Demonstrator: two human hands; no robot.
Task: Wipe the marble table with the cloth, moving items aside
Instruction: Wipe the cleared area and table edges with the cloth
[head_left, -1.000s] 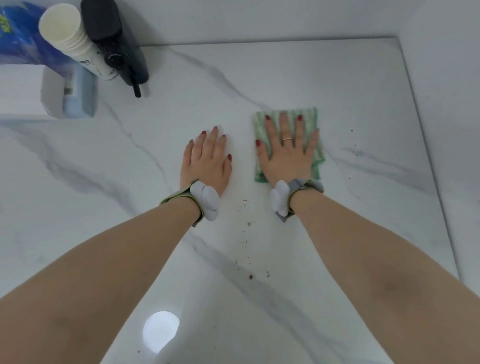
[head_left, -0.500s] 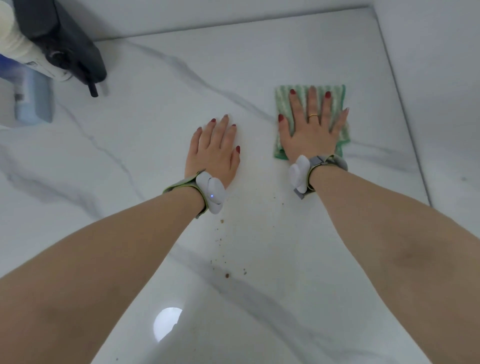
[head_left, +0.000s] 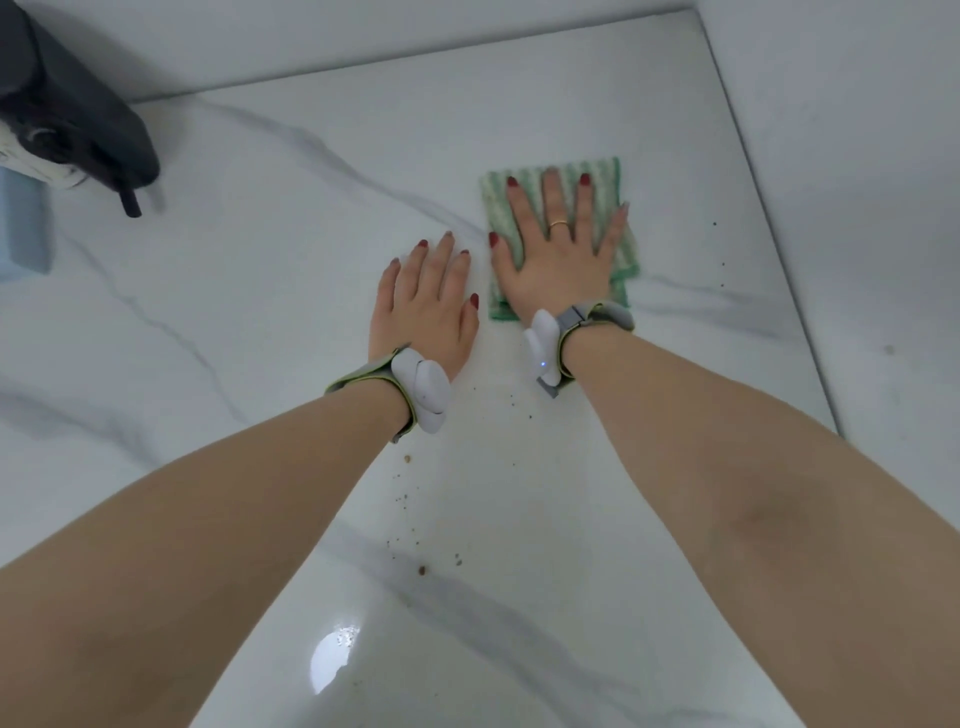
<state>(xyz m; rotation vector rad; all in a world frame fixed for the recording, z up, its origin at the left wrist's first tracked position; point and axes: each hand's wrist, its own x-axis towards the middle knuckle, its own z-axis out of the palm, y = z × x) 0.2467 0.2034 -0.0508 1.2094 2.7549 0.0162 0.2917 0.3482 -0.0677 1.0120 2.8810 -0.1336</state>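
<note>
Two hands down flat on one marble table (head_left: 249, 322), white with grey veins. Right hand (head_left: 558, 257) spread wide, fingers straight, pressing down on one cloth (head_left: 605, 187), green-and-white striped, lying in the far right part of the table, near the right edge. One gold ring (head_left: 559, 224) on a finger of that hand. Left hand (head_left: 423, 306) just beside the cloth, palm down on bare marble, fingers straight and close together, holding nothing. Thumbs of the two hands near each other, not touching. Red polish on the nails of both hands.

Two wristbands, one per wrist: left wristband (head_left: 418, 389) with a white pod on a green-edged strap, right wristband (head_left: 545, 345) with a white pod on a grey strap and one small blue light showing.

Brown crumbs (head_left: 422, 570) scattered on the marble between the two forearms, a dozen or so, too small and blurred to count exactly. A few more dark specks (head_left: 722, 265) to the right of the cloth, three visible.

At the far left corner, one dark device (head_left: 78, 119) with a short black stub poking toward the table. Just below it at the left edge, one pale blue block (head_left: 23, 228), cut off by the frame. One bright round reflection (head_left: 332, 662) on the near marble.
</note>
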